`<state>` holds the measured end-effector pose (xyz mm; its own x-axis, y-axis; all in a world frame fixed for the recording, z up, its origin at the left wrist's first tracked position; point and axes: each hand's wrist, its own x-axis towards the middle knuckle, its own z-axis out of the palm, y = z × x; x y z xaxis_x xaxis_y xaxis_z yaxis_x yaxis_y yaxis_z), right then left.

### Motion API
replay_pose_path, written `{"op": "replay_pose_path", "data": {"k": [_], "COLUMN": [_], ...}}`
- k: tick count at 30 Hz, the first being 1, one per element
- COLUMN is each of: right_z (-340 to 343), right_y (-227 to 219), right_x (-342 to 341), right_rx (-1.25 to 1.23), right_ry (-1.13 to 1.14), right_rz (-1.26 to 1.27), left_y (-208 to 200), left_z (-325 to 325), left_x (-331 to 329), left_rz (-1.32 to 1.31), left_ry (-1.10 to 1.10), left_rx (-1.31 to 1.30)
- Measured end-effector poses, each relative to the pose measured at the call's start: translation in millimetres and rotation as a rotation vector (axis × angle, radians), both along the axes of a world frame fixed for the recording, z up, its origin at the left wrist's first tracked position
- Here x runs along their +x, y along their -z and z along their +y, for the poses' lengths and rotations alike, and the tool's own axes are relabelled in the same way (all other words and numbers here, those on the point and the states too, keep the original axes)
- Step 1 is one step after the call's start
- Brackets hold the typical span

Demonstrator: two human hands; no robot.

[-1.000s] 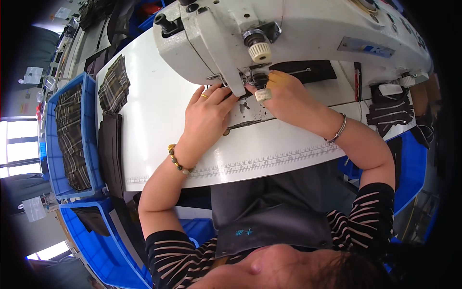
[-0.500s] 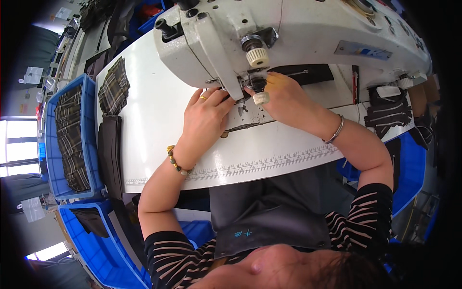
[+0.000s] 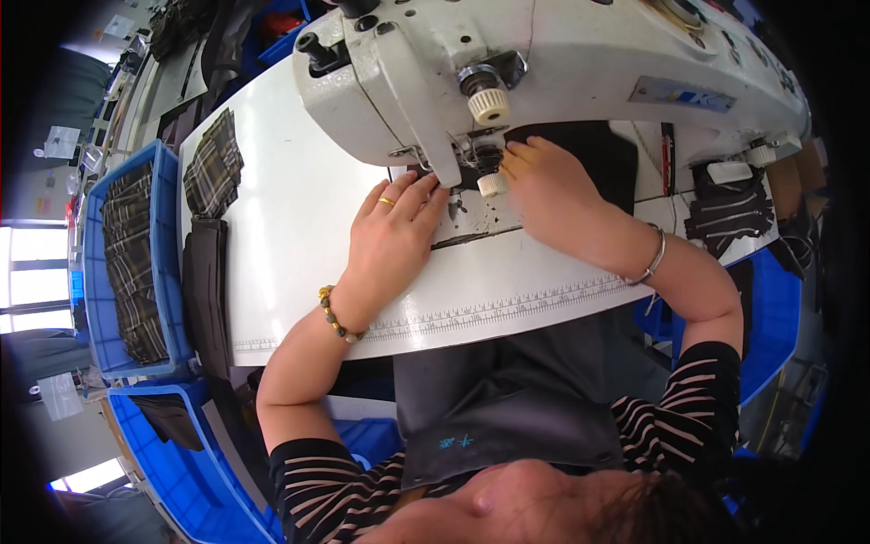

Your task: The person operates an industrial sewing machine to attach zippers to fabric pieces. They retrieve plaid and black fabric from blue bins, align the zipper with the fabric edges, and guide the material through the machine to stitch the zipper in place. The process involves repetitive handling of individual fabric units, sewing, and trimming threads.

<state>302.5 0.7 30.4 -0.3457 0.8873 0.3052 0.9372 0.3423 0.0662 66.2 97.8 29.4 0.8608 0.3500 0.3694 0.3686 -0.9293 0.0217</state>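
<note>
A white sewing machine [image 3: 408, 100] stands over the table, its presser and needle area partly hidden behind the head's parts and knobs. My left hand [image 3: 396, 227] lies flat left of the needle area, fingers stretched out. Its fingertips touch the edge of a dark fabric piece [image 3: 420, 170] under the machine head. Right of the needle, my right hand [image 3: 560, 192] is closed, with bent fingers at black fabric [image 3: 594, 150] that spreads beneath the machine arm and behind the hand. The thumb and the exact grip are hidden.
A printed ruler strip [image 3: 471, 313] runs along the table's front edge. Plaid fabric [image 3: 214, 168] and folded dark cloth [image 3: 208, 290] lie at the left, beside a blue crate [image 3: 172, 263] of plaid pieces. Several zippers [image 3: 728, 213] on dark cloth lie at the right.
My right hand has shifted slightly right and away from the needle. The black fabric beyond it now shows wider, and the zipper visible on it before is no longer seen there. My left hand has barely moved.
</note>
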Motion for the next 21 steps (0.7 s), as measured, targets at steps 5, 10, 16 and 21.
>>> {"op": "replay_pose_path", "data": {"k": [5,10,16,21], "right_z": [-17.1,-11.6,-10.7,-6.0], "right_y": [-51.4,-11.7,-3.3,-0.3], "right_x": [-16.8,-4.8,-8.7,-6.8], "right_rx": [-0.566,-0.033,-0.032,-0.029], "right_ry": [-0.123,-0.132,-0.126,-0.123], "right_rz": [-0.046,0.146,0.135,0.186], "left_y": [-0.8,-3.4,-9.9,-8.1], "left_z": [-3.3,-3.9,-9.0,-10.8], "left_x": [-1.2,-1.2,-3.8,-5.7], "left_rz": [-0.052,-0.040,0.022,0.034], "left_ry": [0.036,0.030,0.000,-0.007], "left_rx": [-0.023,-0.077,-0.109,-0.123]}}
